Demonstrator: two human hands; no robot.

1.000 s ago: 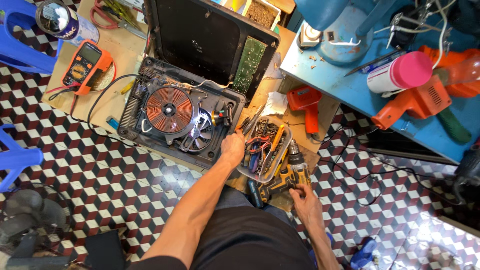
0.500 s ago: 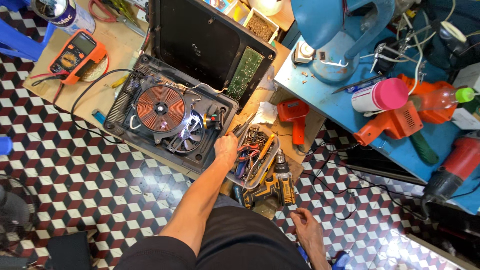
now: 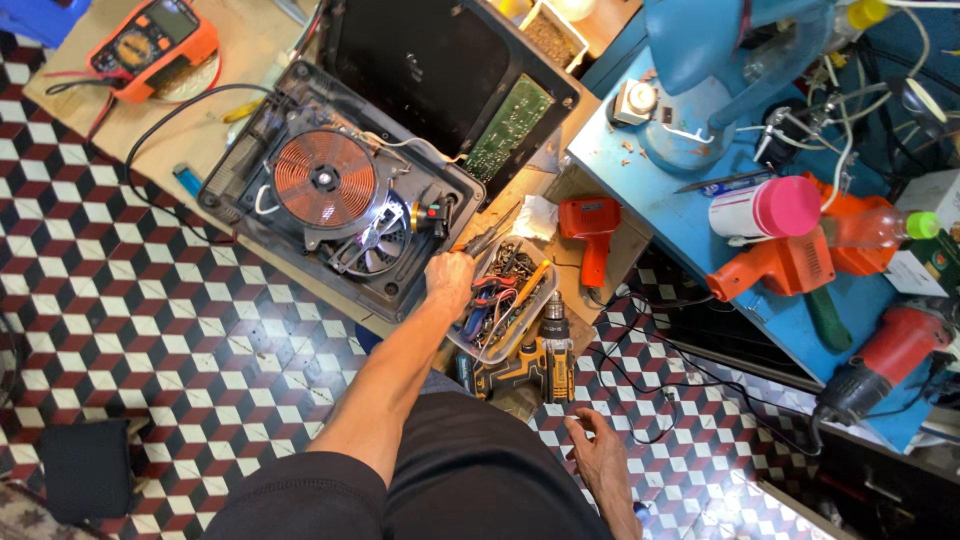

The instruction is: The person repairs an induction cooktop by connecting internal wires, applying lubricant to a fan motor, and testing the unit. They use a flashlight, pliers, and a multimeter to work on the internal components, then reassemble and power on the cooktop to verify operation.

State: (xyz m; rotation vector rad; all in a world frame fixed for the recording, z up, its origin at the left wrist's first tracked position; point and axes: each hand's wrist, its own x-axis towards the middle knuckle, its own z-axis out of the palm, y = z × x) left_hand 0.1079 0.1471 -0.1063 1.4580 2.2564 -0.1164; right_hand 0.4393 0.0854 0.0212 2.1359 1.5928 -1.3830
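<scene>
Left hand (image 3: 450, 280) grips pliers (image 3: 487, 240) beside tool tray (image 3: 470, 345); right hand (image 3: 600, 460) apart.

Tool tray (image 3: 500, 300) lies right of opened cooker (image 3: 340, 200), drill (image 3: 530, 365) before it.

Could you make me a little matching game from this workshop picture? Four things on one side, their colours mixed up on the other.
Things:
1. coil in the opened cooker
2. multimeter
3. cap of the white can
4. cordless drill beside the tool tray

Colours:
A. pink
B. yellow and black
C. copper
D. orange

Pairs: 1-C, 2-D, 3-A, 4-B
</scene>
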